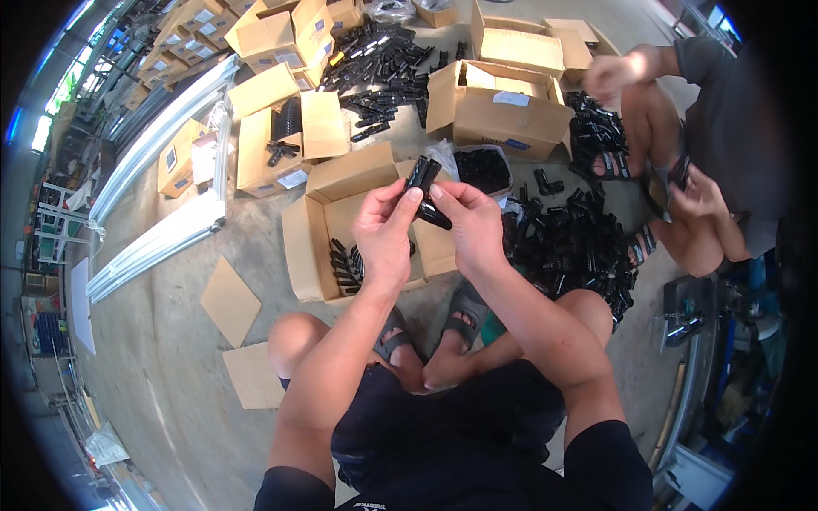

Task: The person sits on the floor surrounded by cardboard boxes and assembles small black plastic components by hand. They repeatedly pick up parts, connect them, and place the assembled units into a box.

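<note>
My left hand (385,232) and my right hand (471,223) are raised together over an open cardboard box (308,247). Between the fingertips of both hands I hold black plastic parts (423,180): one short piece stands upright at the top, and another lies slanted below it (435,216). Inside the box, several black parts (345,266) lie stacked in a row. A large heap of loose black parts (569,247) spreads on the floor just right of my right hand.
Another person (707,145) squats at the right, handling black parts. Several open cardboard boxes (503,106) and a second pile of parts (383,60) lie farther back. Flat cardboard pieces (230,300) and long pale metal profiles (153,247) lie at the left on the concrete floor.
</note>
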Demonstrator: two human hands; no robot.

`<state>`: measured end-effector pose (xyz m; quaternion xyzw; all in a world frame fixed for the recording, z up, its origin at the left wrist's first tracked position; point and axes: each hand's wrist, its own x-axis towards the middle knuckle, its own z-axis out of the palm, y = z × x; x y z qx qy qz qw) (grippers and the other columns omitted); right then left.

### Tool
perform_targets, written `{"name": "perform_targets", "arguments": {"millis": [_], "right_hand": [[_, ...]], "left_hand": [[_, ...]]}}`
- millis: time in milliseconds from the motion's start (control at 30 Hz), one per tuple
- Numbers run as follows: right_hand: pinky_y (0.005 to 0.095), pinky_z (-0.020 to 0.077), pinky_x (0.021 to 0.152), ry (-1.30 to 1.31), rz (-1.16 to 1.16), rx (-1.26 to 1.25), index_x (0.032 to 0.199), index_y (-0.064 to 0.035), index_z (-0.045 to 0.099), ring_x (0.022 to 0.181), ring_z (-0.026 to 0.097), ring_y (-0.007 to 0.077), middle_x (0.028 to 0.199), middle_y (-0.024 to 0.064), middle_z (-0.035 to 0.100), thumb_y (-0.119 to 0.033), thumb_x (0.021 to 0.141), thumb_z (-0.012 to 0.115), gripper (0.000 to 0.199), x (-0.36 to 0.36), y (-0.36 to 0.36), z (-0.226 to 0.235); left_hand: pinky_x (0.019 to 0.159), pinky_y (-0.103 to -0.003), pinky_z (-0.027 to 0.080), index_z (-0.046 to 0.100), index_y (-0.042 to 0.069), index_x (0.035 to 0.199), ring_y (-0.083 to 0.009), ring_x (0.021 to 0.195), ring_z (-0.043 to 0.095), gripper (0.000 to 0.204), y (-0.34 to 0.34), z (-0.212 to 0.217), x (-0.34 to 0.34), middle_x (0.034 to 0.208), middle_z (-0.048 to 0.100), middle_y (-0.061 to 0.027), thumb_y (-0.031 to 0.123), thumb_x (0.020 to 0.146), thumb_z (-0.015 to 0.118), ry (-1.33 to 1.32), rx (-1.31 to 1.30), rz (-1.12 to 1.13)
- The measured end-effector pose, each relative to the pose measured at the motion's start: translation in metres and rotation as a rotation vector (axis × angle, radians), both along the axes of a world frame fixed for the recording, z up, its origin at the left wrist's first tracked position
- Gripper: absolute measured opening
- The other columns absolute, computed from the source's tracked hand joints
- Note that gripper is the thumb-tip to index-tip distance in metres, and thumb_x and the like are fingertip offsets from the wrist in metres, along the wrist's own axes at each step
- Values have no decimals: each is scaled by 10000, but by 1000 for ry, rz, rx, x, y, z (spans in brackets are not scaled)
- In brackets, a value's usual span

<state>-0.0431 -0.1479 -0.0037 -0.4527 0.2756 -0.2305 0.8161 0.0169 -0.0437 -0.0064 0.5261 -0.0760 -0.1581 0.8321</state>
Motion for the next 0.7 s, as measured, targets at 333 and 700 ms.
{"name": "perform_targets", "arguments": {"millis": [333,700], "right_hand": [[277,526,781,78,67,-315,1038,32,735,835,671,123,947,64,738,-110,959,718,163,-6,-8,2],[306,500,791,18,140,-682,985,39,723,864,642,179,939,98,665,-97,940,705,144,-7,-21,8]], "left_hand": [[886,-237,512,681,-29,1184,-87,950,648,266,-1,10,-4,1070,721,-70,47,942,759,-37,21,-16],[845,-235,523,679,-24,1179,-87,928,649,245,5,18,-6,1064,721,-67,49,954,740,-81,91,-1]]}}
